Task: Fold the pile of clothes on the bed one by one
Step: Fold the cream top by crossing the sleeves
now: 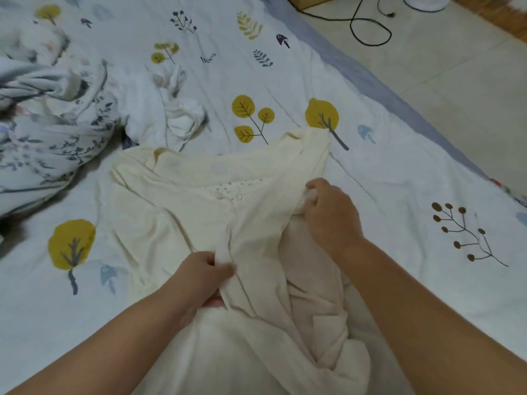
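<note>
Head view, cream garment [182, 223] lengthwise away from viewer, both hands' fingers [225, 269] pinching its folds

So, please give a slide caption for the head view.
Both hands, left hand and right hand, grip a cream garment on the printed bedsheet.

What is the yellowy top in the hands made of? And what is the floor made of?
The cream garment looks like soft, thin, matte woven or knit cloth, maybe cotton: it creases and bunches where the left hand and right hand pinch it. The floor looks like hard, pale, slightly glossy tile, with thin joint lines.
</note>
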The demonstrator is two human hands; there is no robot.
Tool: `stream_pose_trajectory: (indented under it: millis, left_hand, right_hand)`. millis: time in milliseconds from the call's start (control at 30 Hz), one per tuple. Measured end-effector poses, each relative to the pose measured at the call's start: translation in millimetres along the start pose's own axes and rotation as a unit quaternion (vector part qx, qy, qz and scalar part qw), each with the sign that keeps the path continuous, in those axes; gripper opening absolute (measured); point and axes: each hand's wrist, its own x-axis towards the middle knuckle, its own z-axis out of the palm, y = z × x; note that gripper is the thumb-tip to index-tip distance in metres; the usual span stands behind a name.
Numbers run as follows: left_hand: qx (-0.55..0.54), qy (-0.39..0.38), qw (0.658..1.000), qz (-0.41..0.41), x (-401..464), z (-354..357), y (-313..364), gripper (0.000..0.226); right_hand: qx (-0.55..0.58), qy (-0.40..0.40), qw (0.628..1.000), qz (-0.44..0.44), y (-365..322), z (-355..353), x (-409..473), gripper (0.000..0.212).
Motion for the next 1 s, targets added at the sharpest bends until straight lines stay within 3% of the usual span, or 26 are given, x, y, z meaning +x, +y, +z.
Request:
stream_pose_trajectory:
  millis: [133,300,467,533,633,767,867,933,1000]
  left_hand:
    - [-0.125,-0.042,0.991,-0.033,-4.8,-3.5,-8.1,0.017]
    - [-0.186,-0.055,0.981,-0.023,-8.3,-10.1,-12.4,0.018]
    - [-0.201,-0.035,0.979,0.003,-6.8,-14.0,-6.6,0.021]
    - [-0.161,-0.007,0.987,0.023,-3.8,-13.0,-6.8,0.024]
    - [-0.067,0.025,0.997,0.039,1.8,-8.3,-10.6,0.017]
    - [0.126,0.059,0.989,0.053,-1.3,-3.6,-10.2,0.029]
    - [0.163,-0.004,0.986,0.025,-4.6,-6.5,-14.5,0.018]
    - [0.142,-0.041,0.989,-0.005,-5.3,-10.9,-17.9,0.005]
    - [0.082,-0.052,0.995,-0.027,-5.6,-17.6,-20.4,0.015]
  right_hand:
    - [-0.027,-0.01,0.995,0.093,3.3,2.0,50.5,0.031]
    - [-0.147,-0.175,0.971,0.067,1.6,5.6,53.1,0.034]
    - [-0.092,-0.113,0.986,0.085,27.0,-6.7,58.9,0.019]
    - [-0.095,-0.068,0.982,0.149,43.7,-18.0,61.0,0.02]
    - [-0.166,-0.098,0.961,0.199,54.3,-17.1,52.0,0.015]
    - [-0.099,0.018,0.984,0.145,37.7,-13.4,56.5,0.032]
    - [-0.12,-0.016,0.991,0.06,30.1,-8.3,67.4,0.052]
    - [-0.202,-0.075,0.976,-0.007,31.4,-0.5,71.0,0.039]
    - [-0.244,-0.06,0.968,-0.028,35.7,3.2,72.1,0.021]
